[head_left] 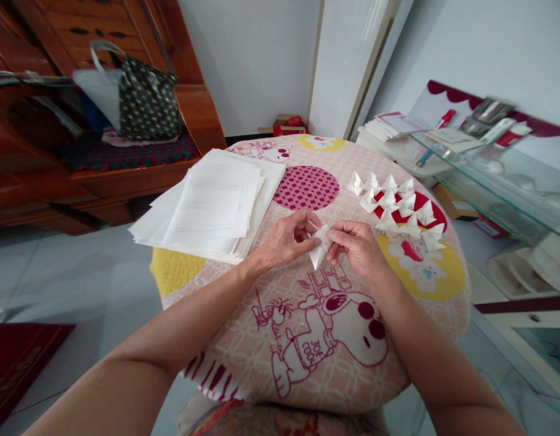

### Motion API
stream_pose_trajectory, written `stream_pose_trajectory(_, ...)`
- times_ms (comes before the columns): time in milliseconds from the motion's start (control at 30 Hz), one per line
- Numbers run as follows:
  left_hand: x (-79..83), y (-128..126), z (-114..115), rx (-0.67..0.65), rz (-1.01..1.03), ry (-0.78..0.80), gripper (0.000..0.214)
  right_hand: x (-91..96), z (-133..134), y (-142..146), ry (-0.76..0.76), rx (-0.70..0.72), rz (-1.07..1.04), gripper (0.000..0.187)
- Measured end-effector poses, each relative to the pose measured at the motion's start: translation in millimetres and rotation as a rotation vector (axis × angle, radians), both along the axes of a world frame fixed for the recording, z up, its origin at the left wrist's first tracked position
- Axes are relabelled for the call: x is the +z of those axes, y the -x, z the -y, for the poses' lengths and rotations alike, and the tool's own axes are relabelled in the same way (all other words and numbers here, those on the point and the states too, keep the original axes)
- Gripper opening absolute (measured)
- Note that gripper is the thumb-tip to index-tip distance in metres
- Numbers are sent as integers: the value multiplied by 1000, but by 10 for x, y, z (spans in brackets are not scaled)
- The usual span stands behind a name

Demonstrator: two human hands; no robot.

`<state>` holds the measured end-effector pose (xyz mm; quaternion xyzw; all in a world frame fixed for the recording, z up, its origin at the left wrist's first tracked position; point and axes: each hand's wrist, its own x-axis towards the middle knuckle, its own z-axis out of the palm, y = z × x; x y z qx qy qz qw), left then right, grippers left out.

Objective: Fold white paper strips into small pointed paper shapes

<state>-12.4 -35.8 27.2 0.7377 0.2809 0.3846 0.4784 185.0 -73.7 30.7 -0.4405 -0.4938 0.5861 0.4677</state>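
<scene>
At far left, a bench [139, 181] of glossy reddish-brown wood with curved arms carries a dark bag [148, 100] with a pale repeating print. To its right is the surface [443, 318], rounded in outline and dressed in a pale pink textile cover [243, 327] with lattice lines and cartoon prints. A paper stack [220, 194] lies on the left part of the surface; its sheets are white, flat and rectangular, with uneven edges, and faint printed lines show on the upper ones.

Right of the stack, the left hand [286, 239] is closed on a folded paper [319, 249], thumb and fingers pinching its left side. The folded paper is white, creased and tapered, held between both hands over the middle of the surface. Its sharp tip points towards the person and slightly left; its long axis runs away from the person, leaning right at the far end. The right hand [359, 245] pinches its upper right side between thumb and fingers.

Further right, white folded pieces [388, 200] with pointed peaks stand close together in rough rows. At far right is a glass shelf [489, 169], transparent and green-edged.
</scene>
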Motion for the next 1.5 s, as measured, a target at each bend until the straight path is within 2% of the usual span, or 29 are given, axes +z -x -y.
stream_pose_trajectory(200,-5,10,-12,-2,-64,-40,10,-28,-1,10,-26,-11,51,28)
stream_pose_trajectory(633,-6,9,14,26,-99,-66,13,7,55,100,-115,-120,253,24)
stream_pose_trajectory(833,-30,-8,-26,-100,95,129,11,12,64,126,-137,-168,267,23)
stream_pose_trajectory(1033,-52,-29,-24,-121,147,172,11,-3,59,147,-127,-200,294,19)
stream_pose_trajectory(1167,-48,-23,-11,-116,146,171,11,-24,48,124,-129,-155,308,18)
stream_pose_trajectory(1367,-61,8,-46,-115,94,146,20,27,36,26,-121,34,248,22)
stream_pose_trajectory(1500,-66,26,-60,-105,71,135,27,51,43,-22,-191,70,283,29)
